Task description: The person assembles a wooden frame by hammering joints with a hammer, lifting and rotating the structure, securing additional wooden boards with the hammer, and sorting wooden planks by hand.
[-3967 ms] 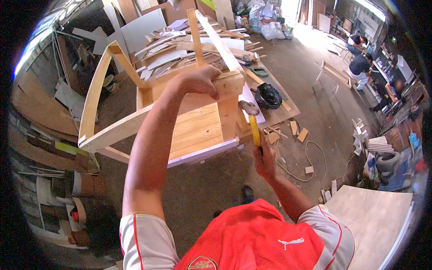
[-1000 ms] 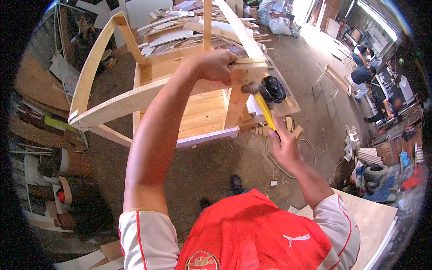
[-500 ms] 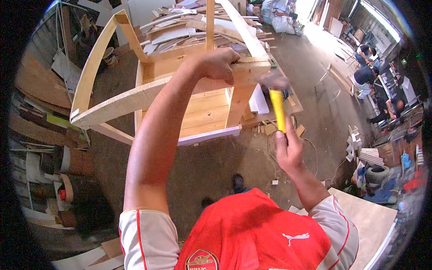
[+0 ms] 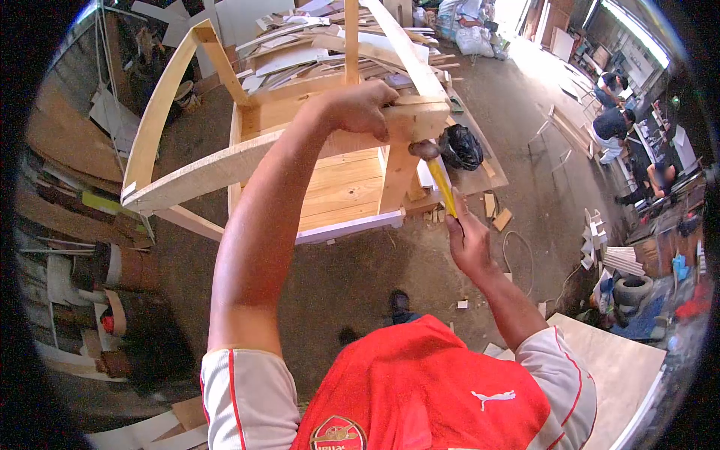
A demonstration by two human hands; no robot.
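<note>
My left hand (image 4: pixel 364 109) is closed over the top rail near the right corner of a wooden frame (image 4: pixel 217 159). In my right hand (image 4: pixel 472 241) is a hammer (image 4: pixel 442 184) with a yellow handle, fingers wrapped round its lower end. The hammer's metal head is at the front face of the rail, just under its right end; I cannot tell whether it touches the wood. Below the rail stands an upright wooden leg (image 4: pixel 397 176), and slatted boards (image 4: pixel 341 191) form the frame's lower panel.
Behind the frame lies a heap of wood offcuts (image 4: pixel 315 52). A black plastic bag (image 4: pixel 460 148) sits right of the hammer. Small wood scraps (image 4: pixel 502 219) and a cord (image 4: pixel 531 262) lie on the floor. Several people (image 4: pixel 611 124) work at the far right. Boards (image 4: pixel 67 150) line the left side.
The hammer has swung left and its head has come in to the rail's front face, with my right hand following. The black bag is now uncovered. My left hand keeps its place.
</note>
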